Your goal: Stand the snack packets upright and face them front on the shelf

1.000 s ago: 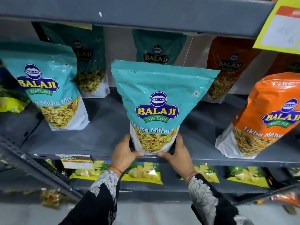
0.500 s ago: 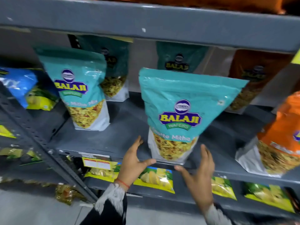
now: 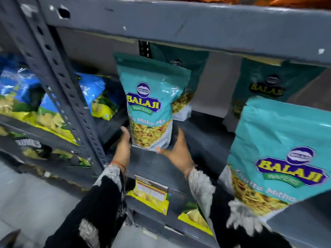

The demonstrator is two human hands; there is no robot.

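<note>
A teal Balaji Mitha Mix packet point(image 3: 148, 97) stands upright, facing front, at the left end of the grey shelf point(image 3: 202, 140). My left hand point(image 3: 124, 145) presses its lower left edge. My right hand point(image 3: 177, 151) cups its lower right corner, thumb on the front and fingers behind. A second teal Khatta Mitha packet point(image 3: 279, 140) stands upright near the front edge at the right, close to my right sleeve. Two darker teal packets point(image 3: 193, 68) point(image 3: 268, 83) lean against the back wall, partly hidden.
A perforated grey upright post point(image 3: 59, 74) stands left of my hands. Blue and yellow snack bags point(image 3: 21, 90) lie on the neighbouring bay. The upper shelf's edge point(image 3: 179, 27) hangs overhead. Yellow packets point(image 3: 152, 203) and a price label point(image 3: 150, 188) are below.
Both hands let go of the Khatta Mitha packet and moved left to the Mitha Mix packet, closing around its base. The view swung left with them.
</note>
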